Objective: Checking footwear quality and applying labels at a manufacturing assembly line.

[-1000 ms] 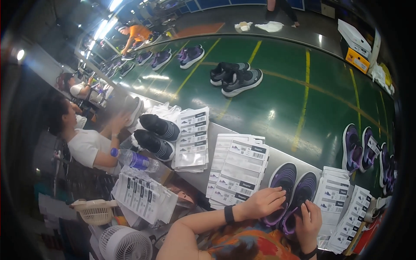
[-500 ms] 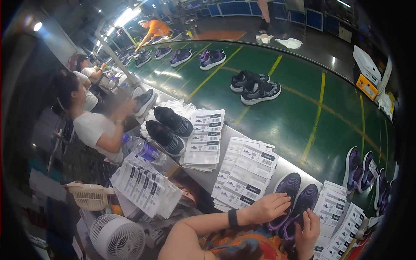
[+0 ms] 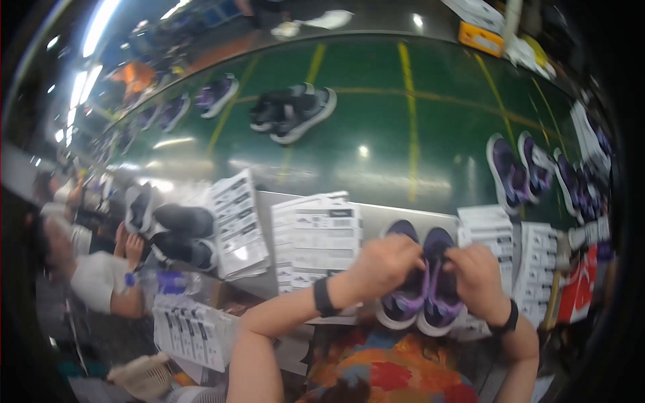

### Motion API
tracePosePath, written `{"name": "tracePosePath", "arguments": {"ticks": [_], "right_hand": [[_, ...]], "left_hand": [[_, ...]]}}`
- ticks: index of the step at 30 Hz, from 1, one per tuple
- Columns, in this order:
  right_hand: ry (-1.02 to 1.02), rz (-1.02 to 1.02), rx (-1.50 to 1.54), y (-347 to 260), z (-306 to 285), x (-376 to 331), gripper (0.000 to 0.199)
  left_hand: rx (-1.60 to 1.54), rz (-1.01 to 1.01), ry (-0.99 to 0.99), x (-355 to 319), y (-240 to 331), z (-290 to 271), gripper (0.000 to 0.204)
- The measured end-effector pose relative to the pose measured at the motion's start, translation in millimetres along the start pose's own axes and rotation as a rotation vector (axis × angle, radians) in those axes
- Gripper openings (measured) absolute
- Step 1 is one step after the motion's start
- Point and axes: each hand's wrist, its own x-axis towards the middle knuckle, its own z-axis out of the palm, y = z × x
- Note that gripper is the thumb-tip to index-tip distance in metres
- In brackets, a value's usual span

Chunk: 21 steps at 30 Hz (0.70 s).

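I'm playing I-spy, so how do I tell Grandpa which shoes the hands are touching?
Find the long, yellow-striped green surface, then the grey metal ledge along its near side. There, between two stacks of white printed sheets, is the pair of dark purple shoes with white soles. Unlike other purple pairs on the green, this one has the left hand and right hand on it.

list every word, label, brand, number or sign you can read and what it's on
None can be read.
Printed sheets: too small and blurred.
Orange box: dark marking, blurred.
Red item: white marking, blurred.
Purple bottle label: blurred.
Nearest purple shoes: no lettering discernible.
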Motion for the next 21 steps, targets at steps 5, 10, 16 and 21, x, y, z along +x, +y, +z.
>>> {"name": "tracePosePath", "arguments": {"ticks": [5,10,16,21], "right_hand": [[-0.035,0.083,0.326,23,-8,40,0.003],[-0.297,0.479,0.642,42,-9,51,0.013],[-0.361,0.701,0.854,55,-1,52,0.017],[-0.241,0.646,0.944,56,11,43,0.021]], "left_hand": [[-0.138,-0.247,-0.010,38,2,-18,0.009],[-0.190,-0.449,-0.122,54,-2,-22,0.006],[-0.321,-0.612,-0.177,64,-10,-18,0.008],[-0.384,-0.674,-0.221,71,-12,-17,0.008]]}}
